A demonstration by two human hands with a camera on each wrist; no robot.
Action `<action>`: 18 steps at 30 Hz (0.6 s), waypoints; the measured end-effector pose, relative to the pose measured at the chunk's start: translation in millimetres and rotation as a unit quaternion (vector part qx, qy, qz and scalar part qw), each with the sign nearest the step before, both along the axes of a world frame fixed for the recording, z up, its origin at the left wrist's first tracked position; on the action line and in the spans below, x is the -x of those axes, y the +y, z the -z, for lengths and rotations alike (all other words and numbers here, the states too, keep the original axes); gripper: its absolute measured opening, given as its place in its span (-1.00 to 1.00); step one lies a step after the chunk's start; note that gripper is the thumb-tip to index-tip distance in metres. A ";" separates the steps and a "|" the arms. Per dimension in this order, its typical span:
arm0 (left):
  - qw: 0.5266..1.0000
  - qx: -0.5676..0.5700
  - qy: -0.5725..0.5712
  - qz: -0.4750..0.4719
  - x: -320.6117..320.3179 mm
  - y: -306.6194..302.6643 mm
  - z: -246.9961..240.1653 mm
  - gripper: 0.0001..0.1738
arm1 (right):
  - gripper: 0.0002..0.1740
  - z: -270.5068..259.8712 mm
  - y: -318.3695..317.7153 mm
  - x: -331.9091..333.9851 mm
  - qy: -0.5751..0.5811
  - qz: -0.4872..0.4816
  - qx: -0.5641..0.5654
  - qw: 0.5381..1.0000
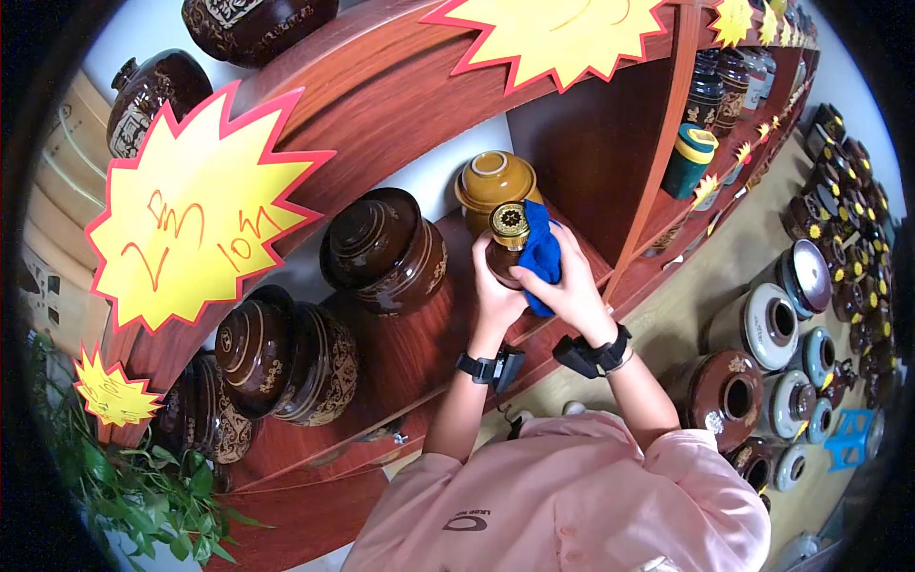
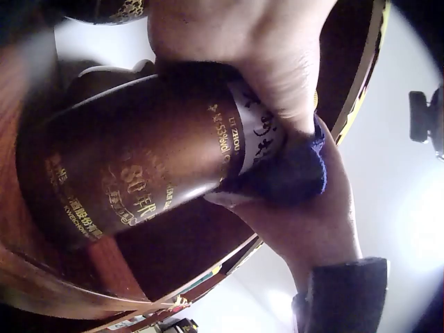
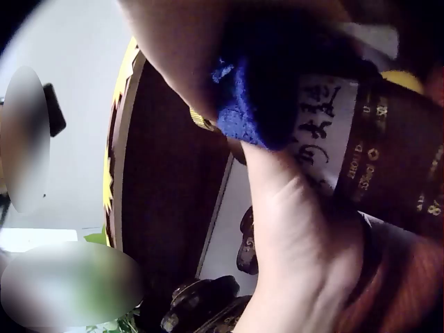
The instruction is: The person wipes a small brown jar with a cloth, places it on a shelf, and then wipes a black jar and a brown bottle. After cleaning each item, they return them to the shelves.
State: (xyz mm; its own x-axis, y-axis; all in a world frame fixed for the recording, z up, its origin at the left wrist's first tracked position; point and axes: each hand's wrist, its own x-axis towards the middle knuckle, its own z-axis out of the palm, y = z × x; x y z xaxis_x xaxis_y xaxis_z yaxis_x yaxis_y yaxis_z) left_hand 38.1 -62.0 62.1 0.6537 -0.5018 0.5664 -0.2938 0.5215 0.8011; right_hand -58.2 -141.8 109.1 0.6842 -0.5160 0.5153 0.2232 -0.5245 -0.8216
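Observation:
A brown bottle (image 1: pixel 502 259) with a gold patterned cap (image 1: pixel 510 221) is held between both hands above the shelf. The left hand (image 1: pixel 496 296) grips its body from the left; gold lettering and a pale label show on the bottle (image 2: pixel 132 163) in the left wrist view. On the other side the right hand (image 1: pixel 572 286) holds a blue cloth (image 1: pixel 541 255) against the bottle, thumb across the front. In the right wrist view the cloth (image 3: pixel 239 114) is bunched near the bottle's neck, beside the label (image 3: pixel 322 125).
Behind the bottle stands a yellow-brown lidded jar (image 1: pixel 491 176). Dark lidded jars (image 1: pixel 386 253) line the shelf (image 1: pixel 381 357) to the left. A large yellow price tag (image 1: pixel 195 214) hangs at the left. Many jars (image 1: pixel 734 396) stand on the floor at the right; a plant (image 1: pixel 143 486) is lower left.

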 end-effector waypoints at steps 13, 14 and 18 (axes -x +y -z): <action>0.972 -0.111 -0.124 -0.165 -1.4 3.4 8.1 -0.12 | -0.04 -3.4 5.9 -9.1 -0.021 0.020 0.079 0.996; 0.978 -0.105 -0.103 -0.148 -1.9 2.1 9.2 -0.10 | -0.05 -4.5 -2.1 -5.2 -0.010 -0.030 0.065 0.997; 0.981 -0.101 -0.075 -0.148 -2.1 -0.8 15.2 -0.03 | -0.07 -4.0 -13.0 -8.4 -0.029 -0.074 0.019 0.997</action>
